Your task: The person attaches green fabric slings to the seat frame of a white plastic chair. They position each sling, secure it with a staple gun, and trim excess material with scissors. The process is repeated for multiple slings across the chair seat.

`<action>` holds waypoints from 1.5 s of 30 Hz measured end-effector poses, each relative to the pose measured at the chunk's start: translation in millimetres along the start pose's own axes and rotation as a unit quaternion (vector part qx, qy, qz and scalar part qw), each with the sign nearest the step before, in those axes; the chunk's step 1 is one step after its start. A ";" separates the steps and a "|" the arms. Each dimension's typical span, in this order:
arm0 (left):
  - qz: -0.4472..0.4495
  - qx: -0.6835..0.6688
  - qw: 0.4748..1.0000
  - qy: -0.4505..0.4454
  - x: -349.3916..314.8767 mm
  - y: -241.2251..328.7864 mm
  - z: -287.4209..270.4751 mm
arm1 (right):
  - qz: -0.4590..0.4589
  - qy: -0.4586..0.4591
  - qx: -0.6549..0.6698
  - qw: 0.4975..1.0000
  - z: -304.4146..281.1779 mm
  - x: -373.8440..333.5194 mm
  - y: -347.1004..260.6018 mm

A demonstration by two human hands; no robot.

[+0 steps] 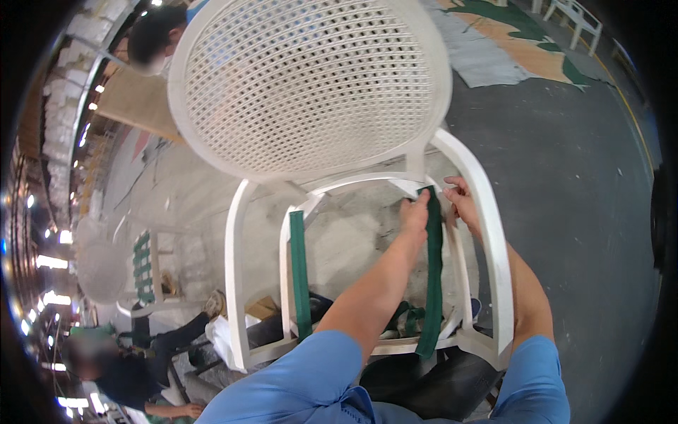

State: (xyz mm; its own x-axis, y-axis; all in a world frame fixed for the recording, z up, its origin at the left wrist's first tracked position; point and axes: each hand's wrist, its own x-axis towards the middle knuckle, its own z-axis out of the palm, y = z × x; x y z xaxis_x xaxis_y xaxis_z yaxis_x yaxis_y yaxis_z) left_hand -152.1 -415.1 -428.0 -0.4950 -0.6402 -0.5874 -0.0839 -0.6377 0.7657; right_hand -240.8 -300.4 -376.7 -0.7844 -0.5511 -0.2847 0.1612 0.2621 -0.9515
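A white chair frame [498, 283] with a round woven back [311, 85] stands in front of me, its seat opening bare except for two green webbing straps. My left hand [415, 218] reaches through the opening and grips the far end of the right webbing strap [433, 283] against the seat rail. That strap runs toward me along the right side and hangs over the near rail. Just outside the same rail, under the right armrest, is my right hand [462, 201], fingers apart and seemingly empty. The other green strap [299, 275] lies along the left rail.
A co-worker [113, 367] sits at the lower left near another chair with green webbing [143, 268]. Another person [152, 42] is behind the chair back. Flat sheets [494, 49] lie on the grey floor at the far right, near a white chair frame [580, 21].
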 end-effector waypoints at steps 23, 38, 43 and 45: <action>-0.123 0.012 0.966 -0.228 1.4 3.6 20.7 | 0.365 0.485 -0.222 0.763 -292.3 -615.0 95.4; -0.021 -0.003 0.999 -0.048 1.4 29.9 3.3 | 0.210 0.478 -0.152 0.839 -270.7 -553.6 26.7; -0.038 -0.006 0.999 -0.035 -9.2 21.7 13.2 | 0.095 0.448 -0.061 0.887 -239.2 -523.6 -111.7; -0.006 -0.007 0.999 -0.033 -1.0 28.5 6.7 | 0.046 0.403 -0.023 0.914 -193.0 -468.5 -170.1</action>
State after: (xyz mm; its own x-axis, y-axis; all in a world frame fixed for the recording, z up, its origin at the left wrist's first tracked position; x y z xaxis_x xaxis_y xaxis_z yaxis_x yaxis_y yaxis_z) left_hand -159.9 -429.7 -403.8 -0.5494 -0.6035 -0.5779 -0.0783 -0.6514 0.7547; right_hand -16.3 66.1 -59.0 -0.9581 0.2319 -0.1680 0.2383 0.3207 -0.9167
